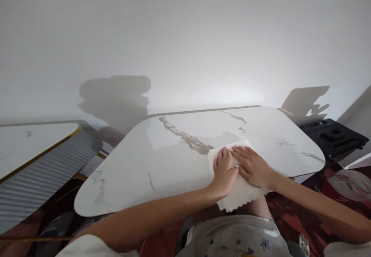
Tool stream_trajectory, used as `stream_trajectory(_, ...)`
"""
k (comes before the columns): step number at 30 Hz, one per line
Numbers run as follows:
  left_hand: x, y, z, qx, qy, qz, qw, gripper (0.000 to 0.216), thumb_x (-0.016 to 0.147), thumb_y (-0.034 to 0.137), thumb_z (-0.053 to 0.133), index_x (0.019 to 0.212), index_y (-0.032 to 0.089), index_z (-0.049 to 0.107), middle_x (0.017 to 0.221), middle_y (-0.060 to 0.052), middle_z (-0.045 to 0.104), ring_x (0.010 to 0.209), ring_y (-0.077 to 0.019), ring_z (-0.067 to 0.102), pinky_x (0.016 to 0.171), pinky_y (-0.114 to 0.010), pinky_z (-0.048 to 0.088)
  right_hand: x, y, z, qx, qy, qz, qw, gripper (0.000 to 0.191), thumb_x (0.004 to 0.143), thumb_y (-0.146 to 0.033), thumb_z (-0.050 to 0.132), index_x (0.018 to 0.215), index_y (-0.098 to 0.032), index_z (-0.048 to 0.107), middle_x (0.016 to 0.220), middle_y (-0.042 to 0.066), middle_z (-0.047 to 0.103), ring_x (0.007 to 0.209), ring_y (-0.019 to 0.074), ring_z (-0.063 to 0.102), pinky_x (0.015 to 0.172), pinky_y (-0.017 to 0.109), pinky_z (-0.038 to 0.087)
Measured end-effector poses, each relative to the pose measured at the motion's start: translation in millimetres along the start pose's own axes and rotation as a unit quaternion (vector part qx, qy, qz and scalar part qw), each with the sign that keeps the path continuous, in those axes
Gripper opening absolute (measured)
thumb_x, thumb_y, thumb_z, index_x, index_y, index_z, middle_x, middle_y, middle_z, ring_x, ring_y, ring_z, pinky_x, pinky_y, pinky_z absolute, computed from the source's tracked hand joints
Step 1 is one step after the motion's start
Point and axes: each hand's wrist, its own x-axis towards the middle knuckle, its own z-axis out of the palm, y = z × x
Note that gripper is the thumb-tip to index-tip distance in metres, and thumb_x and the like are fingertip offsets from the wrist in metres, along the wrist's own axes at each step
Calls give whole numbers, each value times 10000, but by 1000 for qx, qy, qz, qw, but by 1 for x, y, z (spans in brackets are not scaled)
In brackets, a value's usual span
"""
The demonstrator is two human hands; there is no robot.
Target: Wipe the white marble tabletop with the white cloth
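A white sheet with a wavy lower edge (232,199), like a paper towel or thin cloth, lies on the white marble-patterned tabletop (174,172). Its lower end hangs past the table's front edge above my lap. My left hand (223,172) rests on the sheet, palm down, fingers laid forward and close together, thumb pointing right. Beside it, my right hand (252,166) lies flat on the same sheet, its fingers slanting up to the left. The fingertips of both hands nearly meet near the sheet's far edge, which my hands partly cover.
Behind the table rises a plain white wall (185,48) with shadows. A second marble-topped piece with gold trim and a ribbed side (37,148) stands at left. On the right are a black case (333,135) and a round clear-topped container (349,185).
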Motion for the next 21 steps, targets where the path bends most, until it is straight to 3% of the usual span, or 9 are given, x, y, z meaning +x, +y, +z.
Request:
stream_trajectory(3, 22, 20, 5, 5, -21, 6, 1000, 697, 819, 233, 395, 1473, 72, 212, 1562, -108, 84, 1446, -227, 25, 1173, -393, 61, 1, 32, -4, 20, -4, 0, 1000, 532, 913, -289, 394, 1420, -128, 396, 1443, 124, 418, 1343, 259, 360, 1092, 469, 290)
stream_trajectory(6, 64, 21, 2, 42, 5, 23, 999, 654, 812, 199, 401, 1446, 81, 289, 1555, -118, 156, 1444, -222, 84, 1170, -386, 93, 25, 58, 2, 6, 10, 20, 1000, 518, 911, -279, 395, 1394, -93, 427, 1417, 152, 448, 1322, 281, 387, 1076, 476, 300)
stream_trajectory(11, 147, -9, -23, 67, 115, 69, 989, 532, 782, 86, 379, 1282, 188, 530, 1449, -51, 430, 1372, -192, 329, 1145, -352, 229, 103, 87, 17, -34, 32, 39, 998, 465, 885, -198, 398, 1320, -59, 489, 1367, 172, 500, 1278, 283, 426, 1041, 443, 321)
stream_trajectory(15, 201, -42, -47, 76, 211, 118, 967, 485, 808, 87, 371, 1241, 182, 566, 1386, -53, 508, 1328, -201, 398, 1135, -355, 255, 170, 108, 31, -25, 27, 23, 999, 430, 874, -183, 430, 1285, -88, 512, 1333, 149, 531, 1255, 259, 444, 1035, 403, 318)
stream_trajectory(21, 251, -65, -76, 73, 239, 101, 963, 465, 816, 77, 342, 1192, 198, 588, 1357, -36, 535, 1297, -178, 431, 1107, -332, 288, 232, 132, 44, -5, 17, 21, 1000, 446, 923, -223, 399, 1344, -89, 460, 1398, 134, 476, 1304, 236, 401, 1077, 372, 265)
